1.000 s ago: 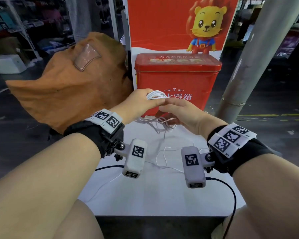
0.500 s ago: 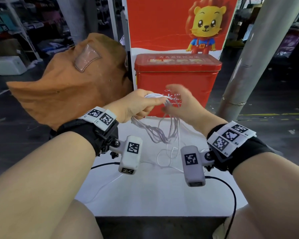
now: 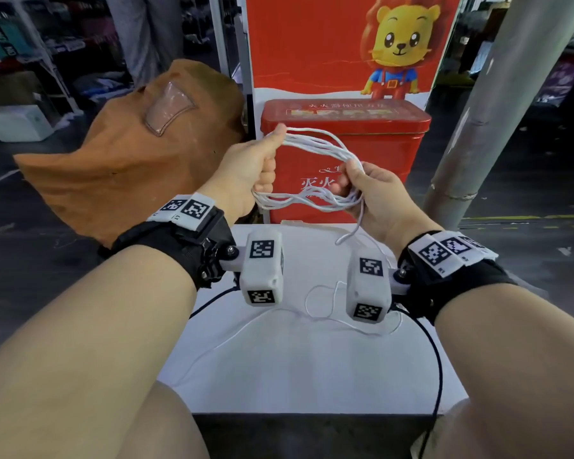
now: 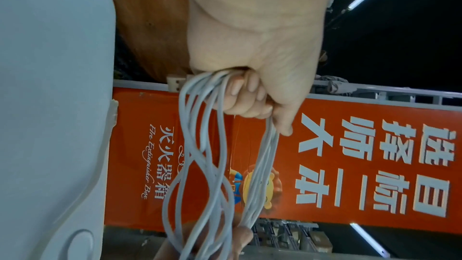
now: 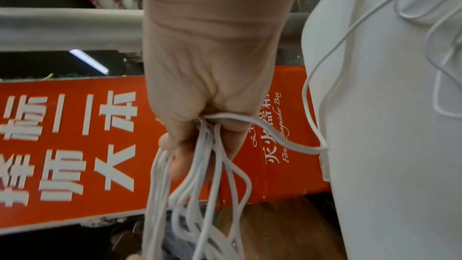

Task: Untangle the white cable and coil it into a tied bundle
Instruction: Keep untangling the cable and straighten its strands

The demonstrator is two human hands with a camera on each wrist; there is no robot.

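— Where do we have the white cable (image 3: 315, 145) right now?

— Up in the air between our 2 hands, in front of the red tin box (image 3: 345, 137). Our left hand (image 3: 246, 170) has its fingers curled shut around one end of the looped strands, thumb pressed on top, and our right hand (image 3: 371, 190) has its fingers closed around the other end, lower and to the right.

— Are the loops neat?

— Not really. The upper strands run in a fairly tidy arc from hand to hand; the lower ones cross over each other (the left wrist view shows them twisting (image 4: 200, 165)).

— And the rest of it?

— 1 loose strand drops from our right fist, and a long slack stretch (image 3: 322, 303) curls on the white table (image 3: 295, 366) below our wrists, trailing off toward the near left edge. A brown bag (image 3: 120, 154) sits left of the box.
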